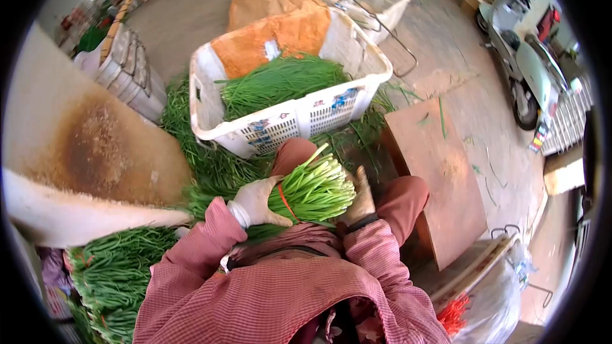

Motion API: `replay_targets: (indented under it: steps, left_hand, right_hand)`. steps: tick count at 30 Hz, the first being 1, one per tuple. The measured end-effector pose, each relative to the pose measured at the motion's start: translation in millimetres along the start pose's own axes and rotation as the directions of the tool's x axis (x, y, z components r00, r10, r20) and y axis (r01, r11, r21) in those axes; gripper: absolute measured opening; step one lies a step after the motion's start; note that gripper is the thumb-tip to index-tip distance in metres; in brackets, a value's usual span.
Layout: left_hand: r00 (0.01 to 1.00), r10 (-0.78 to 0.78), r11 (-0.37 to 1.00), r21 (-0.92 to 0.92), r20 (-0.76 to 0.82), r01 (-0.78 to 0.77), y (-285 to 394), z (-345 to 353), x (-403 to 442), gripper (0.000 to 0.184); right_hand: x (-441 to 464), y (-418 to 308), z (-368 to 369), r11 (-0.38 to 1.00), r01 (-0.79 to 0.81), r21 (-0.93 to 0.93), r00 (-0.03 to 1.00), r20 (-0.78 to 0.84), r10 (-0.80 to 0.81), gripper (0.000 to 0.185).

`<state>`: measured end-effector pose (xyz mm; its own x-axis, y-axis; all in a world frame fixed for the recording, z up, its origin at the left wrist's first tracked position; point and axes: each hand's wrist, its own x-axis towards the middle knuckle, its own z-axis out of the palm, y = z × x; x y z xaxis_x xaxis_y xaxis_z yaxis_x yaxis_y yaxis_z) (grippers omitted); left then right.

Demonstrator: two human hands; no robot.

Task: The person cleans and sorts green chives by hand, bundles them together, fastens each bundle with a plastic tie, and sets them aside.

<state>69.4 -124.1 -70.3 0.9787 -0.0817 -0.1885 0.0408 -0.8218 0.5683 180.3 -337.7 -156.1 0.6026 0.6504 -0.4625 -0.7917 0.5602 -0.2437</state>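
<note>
A bundle of green stalks (319,188) with pale cut ends lies across my lap, a red band (286,202) around it. My left hand (258,202), in a white glove, is wrapped round the bundle beside the band. At the cut ends is my right hand (361,199), its fingers apart and its palm beside the stalks. In front of me a white basket (280,129) holds loose green stalks (284,86) and an orange cloth (271,38). More stalks (220,169) lie on the floor under the basket.
Banded green bundles (121,271) are stacked at lower left, below a stained pale surface (102,146). To the right stand a brown board box (440,178), red bands (452,313) and a plastic bag (494,306). A scooter (529,67) and a second white basket (382,0) are farther off.
</note>
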Motion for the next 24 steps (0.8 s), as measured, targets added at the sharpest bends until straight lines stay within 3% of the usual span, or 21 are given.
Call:
replay_targets:
  steps: [1, 2, 3, 4, 6, 8, 10, 12, 13, 14, 16, 17, 18, 19, 20, 21, 24]
  left_hand:
    - [0.998, -0.018, 0.999, 0.047, -0.059, 0.021, 6, 2, -1, 0.097]
    - [0.992, -0.036, 0.995, 0.091, -0.123, 0.048, 11, 6, -3, 0.094]
    - [0.994, -0.029, 0.995, 0.088, -0.104, 0.038, 13, 12, -3, 0.094]
    - [0.988, -0.064, 0.981, 0.175, -0.143, 0.089, 15, 17, -2, 0.094]
    - [0.985, -0.072, 0.958, 0.265, -0.157, 0.113, 19, 19, 6, 0.093]
    - [0.985, -0.13, 0.929, 0.334, -0.111, 0.16, 29, 16, 14, 0.095]
    - [0.994, -0.093, 0.931, 0.347, -0.06, 0.108, 33, 15, 22, 0.096]
    - [1.0, 0.009, 0.968, 0.252, 0.022, -0.014, 32, 10, 30, 0.098]
    - [0.984, 0.161, 0.983, 0.073, 0.079, -0.167, 25, 8, 39, 0.097]
    - [0.955, 0.249, 0.962, -0.158, 0.161, -0.224, 40, -6, 49, 0.098]
    - [0.914, 0.209, 0.974, -0.156, 0.349, -0.163, 21, -6, 60, 0.09]
    - [0.849, 0.209, 0.955, -0.287, 0.484, -0.071, -4, -3, 71, 0.09]
    - [0.821, 0.274, 0.893, -0.45, 0.502, -0.022, -13, 0, 78, 0.094]
    - [0.762, 0.374, 0.906, -0.384, 0.529, -0.178, -62, 41, 122, 0.061]
    - [0.697, 0.281, 0.904, -0.426, 0.66, 0.038, -41, 29, 125, 0.067]
    - [0.665, 0.269, 0.915, -0.401, 0.697, 0.05, -30, 29, 134, 0.068]
    - [0.633, 0.33, 0.922, -0.382, 0.7, -0.057, 18, 52, 160, 0.072]
  right_hand:
    - [-3, -20, 5, 0.957, 0.212, -0.198, 0.975, -0.019, -0.22, 0.057]
    - [-9, -39, 11, 0.948, 0.319, 0.009, 0.948, 0.007, -0.319, 0.052]
    - [-20, -58, 24, 0.845, 0.524, -0.108, 0.851, 0.031, -0.524, 0.051]
    - [-30, -74, 34, 0.755, 0.602, -0.26, 0.788, 0.04, -0.615, 0.051]
    - [-49, -83, 68, 0.432, 0.577, -0.693, 0.726, 0.194, -0.66, 0.043]
    - [-49, -71, 83, 0.197, 0.471, -0.86, 0.721, 0.246, -0.648, 0.036]
    - [-18, -58, 51, 0.148, 0.466, -0.872, 0.658, 0.23, -0.717, 0.036]
    - [-4, -45, 31, 0.424, 0.577, -0.698, 0.691, 0.141, -0.709, 0.035]
    - [-11, -47, 21, 0.484, 0.567, -0.666, 0.689, 0.062, -0.722, 0.038]
    - [-20, -44, 18, 0.497, 0.509, -0.702, 0.683, -0.022, -0.73, 0.04]
    - [-55, -37, 11, 0.519, 0.338, -0.785, 0.632, -0.219, -0.743, 0.047]
    - [-63, -26, 8, 0.556, 0.262, -0.789, 0.616, -0.307, -0.725, 0.051]
    - [-74, -19, 13, 0.614, 0.194, -0.765, 0.602, -0.401, -0.691, 0.055]
    - [-56, -5, -29, 0.586, 0.186, -0.789, 0.531, -0.421, -0.736, 0.059]
    - [-72, -2, -22, 0.657, 0.161, -0.737, 0.53, -0.497, -0.687, 0.065]
    - [-69, 7, -32, 0.695, 0.219, -0.685, 0.586, -0.477, -0.655, 0.075]
    - [-84, 33, -26, 0.608, 0.382, -0.696, 0.541, -0.365, -0.758, 0.08]
